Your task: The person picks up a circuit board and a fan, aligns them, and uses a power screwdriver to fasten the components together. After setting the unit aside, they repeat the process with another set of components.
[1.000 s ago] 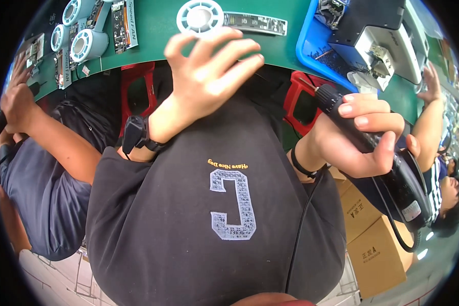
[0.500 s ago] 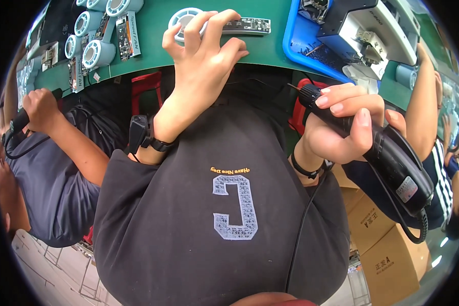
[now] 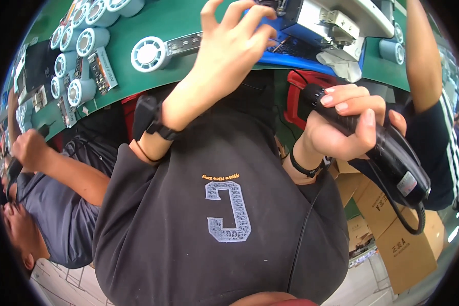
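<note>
My right hand (image 3: 349,120) is wrapped round a black electric screwdriver (image 3: 400,158), its tip end pointing up and left, its cable hanging from the lower end. My left hand (image 3: 234,48) is over the near edge of the blue tray (image 3: 311,65), fingers bent and apart, with nothing visible in them. Left of that hand lies a handheld fan (image 3: 150,53) with a round pale blue head. Its opened handle (image 3: 182,46) shows a circuit board, and my left hand hides the far end of it.
In the tray's area stands a black and white machine (image 3: 316,23) beside crumpled white paper (image 3: 341,64). Several other fans (image 3: 81,92) crowd the green table (image 3: 125,69) at left. Co-workers sit on both sides, one arm (image 3: 424,56) close at right. Cardboard boxes (image 3: 408,255) stand lower right.
My left hand has left the fan and moved right to the blue tray. The view has shifted, so the table things sit differently. My right hand keeps hold of the screwdriver.
</note>
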`<state>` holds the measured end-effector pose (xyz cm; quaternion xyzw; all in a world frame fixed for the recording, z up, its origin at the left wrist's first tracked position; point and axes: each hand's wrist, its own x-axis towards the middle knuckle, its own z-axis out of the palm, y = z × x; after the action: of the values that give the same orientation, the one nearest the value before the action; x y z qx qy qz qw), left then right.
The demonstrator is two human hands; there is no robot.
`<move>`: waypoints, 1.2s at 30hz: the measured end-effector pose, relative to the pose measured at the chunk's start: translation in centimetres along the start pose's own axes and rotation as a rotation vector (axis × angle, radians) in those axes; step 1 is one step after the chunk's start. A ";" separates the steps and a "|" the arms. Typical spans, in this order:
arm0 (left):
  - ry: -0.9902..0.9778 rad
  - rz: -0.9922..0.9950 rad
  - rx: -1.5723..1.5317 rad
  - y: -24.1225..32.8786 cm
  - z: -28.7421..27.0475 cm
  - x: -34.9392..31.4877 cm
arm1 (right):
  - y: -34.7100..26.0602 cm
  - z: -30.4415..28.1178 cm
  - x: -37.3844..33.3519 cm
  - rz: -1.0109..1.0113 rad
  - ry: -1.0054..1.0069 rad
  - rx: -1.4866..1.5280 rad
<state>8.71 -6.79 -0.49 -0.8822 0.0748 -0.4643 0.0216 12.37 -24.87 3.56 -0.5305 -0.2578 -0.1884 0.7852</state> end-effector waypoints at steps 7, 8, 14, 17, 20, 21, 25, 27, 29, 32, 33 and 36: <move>-0.340 -0.340 -0.275 -3.8 -6.7 -1.8 | 1.4 -1.0 6.0 -0.253 0.160 0.035; -0.340 -0.341 -0.284 -4.5 -7.6 -2.4 | 1.9 -1.5 6.8 -0.244 0.122 -0.054; -0.428 -0.628 -0.296 -6.0 -10.2 -6.5 | 3.9 -1.0 9.1 -0.218 -0.016 -0.173; -0.376 -0.687 -0.376 -5.8 -9.6 -7.3 | 5.4 0.0 9.0 -0.204 0.044 0.153; -0.361 -0.746 -0.408 -5.5 -9.3 -7.4 | 5.4 0.4 9.2 -0.170 0.016 0.198; -0.367 -0.768 -0.407 -5.4 -9.0 -7.2 | 5.2 0.4 9.6 -0.158 -0.044 0.076; -0.347 -0.784 -0.433 -5.8 -8.7 -7.7 | 4.6 0.7 11.5 -0.116 -0.303 -0.396; -0.330 -0.792 -0.441 -6.3 -8.5 -8.0 | 4.3 0.8 11.4 -0.106 -0.389 -0.505; -0.320 -0.690 -0.477 -7.0 -8.2 -8.3 | 3.6 0.5 10.2 0.140 -0.289 -0.171; -0.315 -0.679 -0.502 -7.4 -8.6 -7.8 | 1.5 3.8 7.6 0.122 -0.278 0.055; -0.311 -0.705 -0.535 -7.2 -8.6 -7.7 | 0.8 5.7 6.5 0.049 -0.264 -0.038; -0.007 -0.697 -0.705 -7.0 -5.3 -8.5 | 1.0 9.8 4.3 -0.008 -0.284 -0.106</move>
<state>0.43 1.53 -3.65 -0.8099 -0.0724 -0.3874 -0.4344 14.32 -15.47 8.37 -0.5915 -0.3581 -0.1281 0.7110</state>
